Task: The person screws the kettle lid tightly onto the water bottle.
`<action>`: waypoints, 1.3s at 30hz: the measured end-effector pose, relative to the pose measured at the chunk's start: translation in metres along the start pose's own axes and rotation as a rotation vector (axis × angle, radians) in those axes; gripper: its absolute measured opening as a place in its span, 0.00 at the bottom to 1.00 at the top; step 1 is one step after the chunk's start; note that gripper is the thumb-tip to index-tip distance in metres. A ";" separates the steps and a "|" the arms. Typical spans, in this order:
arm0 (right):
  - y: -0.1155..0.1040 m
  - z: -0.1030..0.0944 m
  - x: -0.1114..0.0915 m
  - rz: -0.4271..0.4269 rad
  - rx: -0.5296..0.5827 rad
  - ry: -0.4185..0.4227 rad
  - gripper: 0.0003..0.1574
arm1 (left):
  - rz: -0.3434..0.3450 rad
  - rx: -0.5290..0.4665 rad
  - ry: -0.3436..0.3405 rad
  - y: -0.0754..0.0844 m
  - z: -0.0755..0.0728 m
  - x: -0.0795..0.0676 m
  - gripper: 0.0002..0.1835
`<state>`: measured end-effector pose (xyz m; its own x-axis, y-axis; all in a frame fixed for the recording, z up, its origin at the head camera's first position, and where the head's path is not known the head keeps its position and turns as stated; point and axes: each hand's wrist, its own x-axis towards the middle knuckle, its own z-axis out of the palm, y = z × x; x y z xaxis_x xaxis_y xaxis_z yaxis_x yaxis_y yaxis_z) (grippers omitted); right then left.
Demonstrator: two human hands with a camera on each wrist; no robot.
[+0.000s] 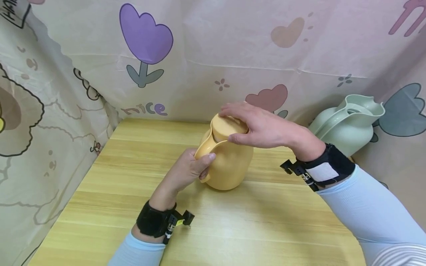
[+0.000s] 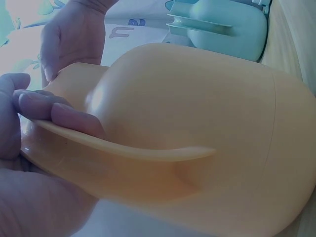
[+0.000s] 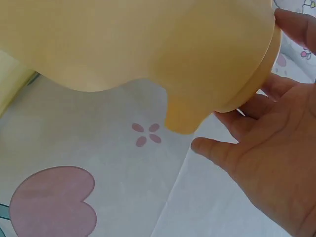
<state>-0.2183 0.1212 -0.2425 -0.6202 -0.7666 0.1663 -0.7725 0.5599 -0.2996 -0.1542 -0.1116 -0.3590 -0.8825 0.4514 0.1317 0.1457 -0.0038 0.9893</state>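
Left hand [image 1: 189,168] grips handle [image 2: 123,173] of the yellow jug [image 1: 231,168] beside it; right hand [image 1: 264,126], above, holds lid [image 1: 226,127] by its rim. Risk: uneven pressure could tip jug or cock lid.

1. "nice" [image 1: 144,108]: lowercase, multicoloured, printed on backdrop cloth [image 1: 213,44], left of centre in head view.
2. Black lettering [image 1: 9,10]: on cloth, upper left corner of head view; cut by frame edge, can't read fully.
3. Mauve "n" [image 2: 121,32]: on cloth, top of left wrist view; purple letter beside it unclear.
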 end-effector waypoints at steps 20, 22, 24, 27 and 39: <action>-0.001 0.002 0.000 0.079 -0.012 0.027 0.45 | -0.009 0.006 -0.001 0.001 0.000 0.000 0.20; -0.001 0.001 -0.001 0.059 -0.004 0.023 0.41 | -0.012 -0.001 -0.001 0.001 0.000 0.000 0.20; -0.001 0.001 -0.001 0.052 0.003 0.021 0.39 | -0.013 -0.004 0.000 0.000 0.000 0.000 0.20; -0.001 0.001 -0.001 0.059 0.009 0.025 0.38 | -0.014 -0.009 -0.001 0.001 0.000 0.000 0.20; 0.001 0.008 0.000 0.162 -0.052 0.117 0.50 | -0.024 0.008 0.009 0.001 0.001 0.000 0.20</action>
<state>-0.2175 0.1191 -0.2505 -0.7459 -0.6255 0.2286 -0.6657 0.6904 -0.2832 -0.1536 -0.1113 -0.3586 -0.8895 0.4437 0.1089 0.1284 0.0140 0.9916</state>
